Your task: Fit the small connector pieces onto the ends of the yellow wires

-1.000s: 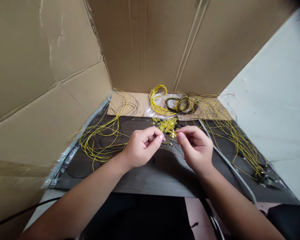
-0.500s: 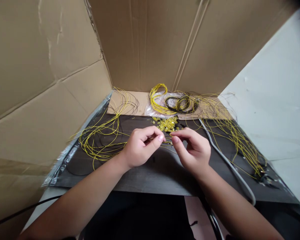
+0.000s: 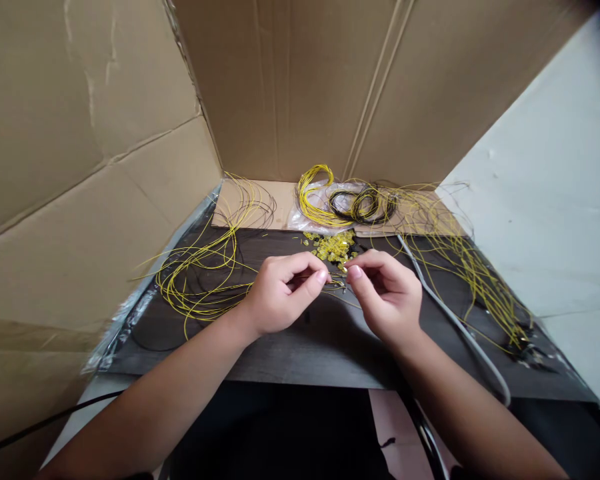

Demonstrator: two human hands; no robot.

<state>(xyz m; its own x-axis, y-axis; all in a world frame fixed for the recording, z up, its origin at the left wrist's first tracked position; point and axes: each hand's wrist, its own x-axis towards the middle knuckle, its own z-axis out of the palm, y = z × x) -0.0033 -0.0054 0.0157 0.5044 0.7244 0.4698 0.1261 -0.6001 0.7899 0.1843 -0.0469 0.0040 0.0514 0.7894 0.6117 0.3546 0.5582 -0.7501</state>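
1. Fingers of the left hand (image 3: 280, 293) pinch the ends of thin yellow and black wires (image 3: 333, 281), grip closed tight on them.
2. Right hand (image 3: 387, 293) meets those wire ends, thumb and forefinger pinched together on them.
3. Both hover over the dark bench (image 3: 325, 340), just before the pile of small yellow plastic connectors (image 3: 334, 247).

yellow wires (image 3: 200, 280) are spread on a dark grey table (image 3: 325, 347), with black wires (image 3: 363, 207) coiled among yellow ones on clear plastic. a pile of translucent yellow beads (image 3: 333, 247) is seen. plain brown cardboard (image 3: 300, 87), a grey cable (image 3: 460, 327) and a white wall (image 3: 545, 200) are shown.
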